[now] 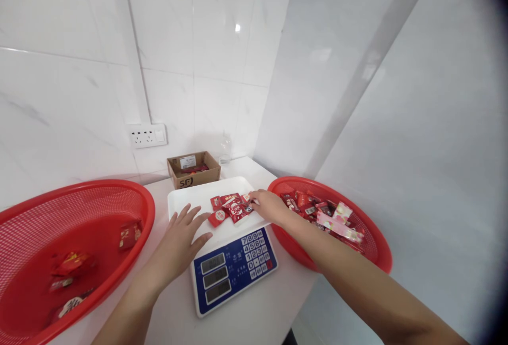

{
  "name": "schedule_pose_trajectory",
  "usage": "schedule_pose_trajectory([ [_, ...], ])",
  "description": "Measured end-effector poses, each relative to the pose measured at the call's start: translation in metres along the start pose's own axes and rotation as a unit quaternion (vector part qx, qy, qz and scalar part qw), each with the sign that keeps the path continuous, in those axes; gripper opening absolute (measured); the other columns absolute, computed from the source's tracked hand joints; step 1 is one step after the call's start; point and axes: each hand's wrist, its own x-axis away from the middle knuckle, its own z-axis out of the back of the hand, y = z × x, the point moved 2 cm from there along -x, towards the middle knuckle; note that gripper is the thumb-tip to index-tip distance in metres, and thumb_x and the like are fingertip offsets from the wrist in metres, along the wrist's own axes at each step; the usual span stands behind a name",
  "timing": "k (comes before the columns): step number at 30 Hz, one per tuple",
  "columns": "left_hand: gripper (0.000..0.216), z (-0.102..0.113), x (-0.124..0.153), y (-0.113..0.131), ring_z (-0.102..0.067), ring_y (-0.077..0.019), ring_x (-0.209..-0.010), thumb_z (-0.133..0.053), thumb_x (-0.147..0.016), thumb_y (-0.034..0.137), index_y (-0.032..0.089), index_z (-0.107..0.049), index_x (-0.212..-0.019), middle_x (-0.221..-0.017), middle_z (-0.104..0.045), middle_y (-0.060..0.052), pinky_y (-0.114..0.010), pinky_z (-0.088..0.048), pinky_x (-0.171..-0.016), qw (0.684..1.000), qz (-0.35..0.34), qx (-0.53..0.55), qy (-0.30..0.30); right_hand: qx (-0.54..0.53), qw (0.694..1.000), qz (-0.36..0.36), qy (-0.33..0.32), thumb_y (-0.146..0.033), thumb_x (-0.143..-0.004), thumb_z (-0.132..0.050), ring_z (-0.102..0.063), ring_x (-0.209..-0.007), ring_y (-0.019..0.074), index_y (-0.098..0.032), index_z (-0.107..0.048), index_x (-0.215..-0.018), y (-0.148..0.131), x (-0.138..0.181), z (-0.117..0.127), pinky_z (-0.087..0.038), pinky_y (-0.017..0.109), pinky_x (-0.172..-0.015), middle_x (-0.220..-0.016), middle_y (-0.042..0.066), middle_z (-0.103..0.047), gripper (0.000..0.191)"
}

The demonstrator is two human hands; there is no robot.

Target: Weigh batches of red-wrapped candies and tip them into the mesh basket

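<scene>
A white electronic scale (pixel 234 268) with a blue keypad panel stands at the middle of the counter. Several small red snack packets (pixel 230 208) lie on its white weighing tray (pixel 186 199). My left hand (pixel 180 239) rests flat on the tray's front left part, fingers spread, holding nothing. My right hand (pixel 268 206) reaches over the tray's right edge, its fingertips curled against the packets at the pile's right side; whether they grip one is unclear.
A big red mesh basket (pixel 99 197) on the left holds a few packets. Another red basket (pixel 373 244) on the right is filled with red and pink packets. A small open cardboard box (pixel 193 170) sits against the tiled wall, below a wall socket (pixel 147 136).
</scene>
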Motion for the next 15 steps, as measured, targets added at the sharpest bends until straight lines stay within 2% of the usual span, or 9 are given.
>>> schedule_pose_trajectory([
  [5, 0.042, 0.0, 0.001, -0.001, -0.025, -0.0313, -0.134, -0.039, -0.089, 0.043, 0.028, -0.048, -0.127, -0.139, -0.043, -0.008, -0.055, -0.026, -0.104, 1.0, 0.0, -0.002, -0.002, 0.011, 0.999, 0.035, -0.003, -0.023, -0.084, -0.051, -0.048, -0.116, 0.0244, -0.015, -0.058, -0.114, 0.001, -0.005, -0.003, -0.037, 0.03, -0.092, -0.127, 0.014, -0.051, 0.032],
  [11, 0.042, 0.0, 0.0, -0.001, -0.025, -0.0318, -0.134, -0.039, -0.088, 0.043, 0.027, -0.048, -0.126, -0.139, -0.043, -0.008, -0.055, -0.026, -0.104, 1.0, -0.002, 0.001, -0.002, 0.004, 0.998, 0.065, -0.025, -0.021, -0.088, -0.044, -0.057, -0.104, 0.0206, -0.017, -0.063, -0.106, -0.007, -0.003, -0.01, -0.04, 0.027, -0.087, -0.116, 0.01, -0.061, 0.027],
  [15, 0.042, -0.001, 0.0, -0.002, -0.025, -0.0325, -0.133, -0.04, -0.088, 0.043, 0.028, -0.048, -0.126, -0.138, -0.043, -0.008, -0.056, -0.027, -0.103, 1.0, -0.005, 0.003, 0.004, -0.001, 0.999, 0.039, 0.001, -0.025, -0.089, -0.042, -0.056, -0.103, 0.0184, -0.018, -0.059, -0.111, -0.002, 0.002, 0.007, -0.038, 0.024, -0.086, -0.115, 0.008, -0.062, 0.029],
])
